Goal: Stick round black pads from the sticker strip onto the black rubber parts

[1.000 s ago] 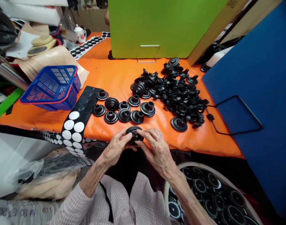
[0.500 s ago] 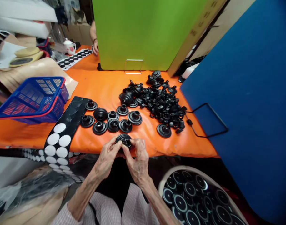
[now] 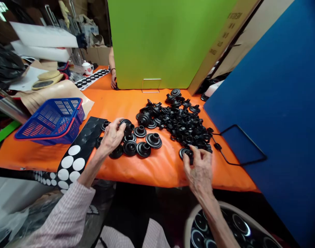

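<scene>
My left hand (image 3: 113, 137) pinches a round black disc part (image 3: 125, 124) over the group at the table's left-centre. Around it, several similar black discs (image 3: 154, 140) with raised hubs lie on the orange cloth. At the right, my right hand (image 3: 200, 168) reaches the near edge of a heap of small black parts (image 3: 180, 120). Its fingers are bent over that edge, beside a black disc (image 3: 183, 152); whether they grip a piece is hidden.
A blue basket (image 3: 47, 139) and a strip of white round stickers (image 3: 74, 150) are at the left. Green (image 3: 170, 41) and blue (image 3: 271, 113) panels stand behind and right. A tub (image 3: 190, 224) of discs sits below right. Another person's hand (image 3: 113, 81) shows far back.
My hands were together on one disc at the near edge and have parted. The left moved up-left to the disc group, the right moved right to the heap. The view has shifted.
</scene>
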The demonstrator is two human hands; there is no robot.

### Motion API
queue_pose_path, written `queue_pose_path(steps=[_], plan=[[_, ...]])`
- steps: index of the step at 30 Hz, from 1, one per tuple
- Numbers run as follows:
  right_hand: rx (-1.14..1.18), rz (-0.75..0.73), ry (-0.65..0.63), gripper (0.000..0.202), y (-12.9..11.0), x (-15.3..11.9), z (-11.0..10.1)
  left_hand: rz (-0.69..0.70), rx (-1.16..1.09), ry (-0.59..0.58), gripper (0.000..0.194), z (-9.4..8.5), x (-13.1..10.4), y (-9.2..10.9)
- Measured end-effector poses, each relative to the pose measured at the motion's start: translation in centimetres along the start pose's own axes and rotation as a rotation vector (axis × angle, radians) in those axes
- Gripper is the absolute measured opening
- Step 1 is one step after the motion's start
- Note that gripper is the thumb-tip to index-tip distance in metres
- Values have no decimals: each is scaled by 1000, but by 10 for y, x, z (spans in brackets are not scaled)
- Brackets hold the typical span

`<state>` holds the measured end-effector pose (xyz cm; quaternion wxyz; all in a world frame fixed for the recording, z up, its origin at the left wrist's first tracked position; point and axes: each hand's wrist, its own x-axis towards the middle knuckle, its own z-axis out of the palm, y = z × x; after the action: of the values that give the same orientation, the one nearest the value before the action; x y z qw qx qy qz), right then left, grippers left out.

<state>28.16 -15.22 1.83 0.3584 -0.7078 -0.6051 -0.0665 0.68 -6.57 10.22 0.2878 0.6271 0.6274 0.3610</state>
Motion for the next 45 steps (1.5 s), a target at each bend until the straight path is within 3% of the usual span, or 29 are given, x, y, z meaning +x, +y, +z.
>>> queue_pose_path(steps=[4, 10, 12, 15, 17, 19, 20, 22, 25, 29, 32, 36, 38, 40, 42, 45], plan=[[-163, -52, -56, 28, 24, 7, 9, 40, 248, -29, 39, 6, 39, -4], [22, -109, -163, 20, 17, -1, 12, 63, 278, -150, 28, 20, 72, -16], [118, -102, -190, 20, 6, -6, 8, 74, 299, -103, 29, 20, 62, -10], [259, -44, -186, 19, -18, -14, -2, 97, 261, -52, 28, 18, 19, 5], [367, -7, -197, 18, -38, -18, -11, 27, -36, -288, 29, 23, -23, 11], [493, -16, -287, 18, -54, -18, -18, -176, -440, -597, 35, 34, -62, 10], [550, -29, -352, 19, -58, -15, -19, -299, -645, -617, 39, 41, -77, 7], [580, -49, -411, 24, -57, -4, -16, -485, -922, -544, 35, 53, -95, -1], [293, -74, -227, 29, -36, 24, 6, -602, -1063, -410, 23, 58, -102, -13], [-215, -171, -344, 28, -12, 55, 41, -638, -1133, -397, 20, 51, -106, -21], [-359, -177, -397, 26, -11, 63, 51, -645, -1186, -372, 20, 48, -112, -24], [-180, -108, -440, 19, -18, 59, 37, -645, -1229, -311, 20, 46, -117, -28], [98, -1, -629, 23, -19, 53, 24, -657, -1225, -302, 20, 45, -117, -28], [389, 135, -897, 32, -19, 47, 12, -677, -1219, -297, 19, 44, -117, -28], [514, 197, -1043, 38, -18, 42, 3, -691, -1221, -301, 17, 42, -118, -26], [338, 108, -867, 36, -13, 40, 0, -701, -1227, -288, 17, 40, -122, -25]])
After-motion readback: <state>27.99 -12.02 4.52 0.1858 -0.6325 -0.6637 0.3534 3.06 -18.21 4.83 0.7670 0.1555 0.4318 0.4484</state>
